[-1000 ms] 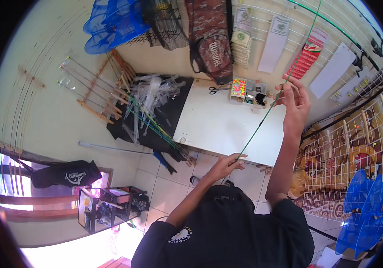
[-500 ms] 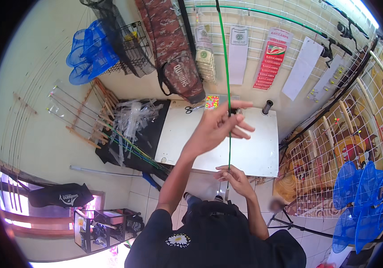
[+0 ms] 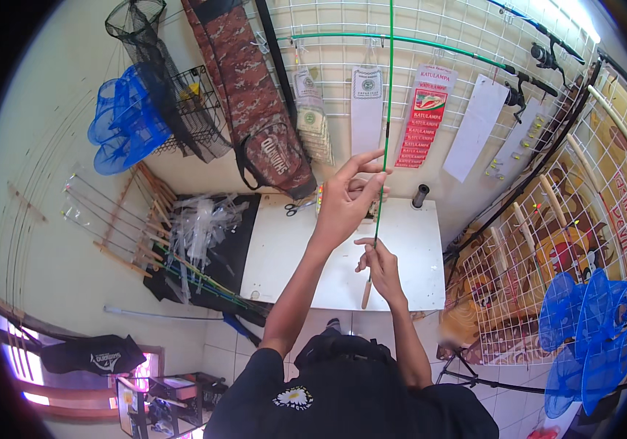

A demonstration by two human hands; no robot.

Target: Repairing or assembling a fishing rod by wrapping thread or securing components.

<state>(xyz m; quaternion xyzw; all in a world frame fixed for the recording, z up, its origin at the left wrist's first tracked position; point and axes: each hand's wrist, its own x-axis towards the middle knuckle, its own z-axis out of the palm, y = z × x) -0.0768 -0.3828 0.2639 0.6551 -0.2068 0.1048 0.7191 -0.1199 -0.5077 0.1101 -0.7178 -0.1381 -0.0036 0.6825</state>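
A pale wall carries a white wire grid (image 3: 328, 51) behind a white rectangular desk (image 3: 302, 267). In front of the desk, a slender green rod with dark bands (image 3: 389, 95) slants upward, its thin shaft running out past the top of the view; its lower end is a light-brown cylindrical handle (image 3: 366, 295). The left hand (image 3: 348, 199) is higher, its grip pinching the shaft near the fingertips. The right hand (image 3: 383, 265) is below, its grip loosely curled around the shaft just above the handle, which hangs down beside the palm.

White surface stretches from the right hand to the desk's right edge, and from the left forearm to its left edge. A dark upright cylinder (image 3: 420, 195) stands near the far right corner; dark-handled scissors (image 3: 299, 208) lie by the far edge. Left of the desk, crumpled clear plastic wrapping (image 3: 207, 227) lies on a black sheet (image 3: 244, 216). Pale floor tiles (image 3: 372, 325) show beyond the near edge.
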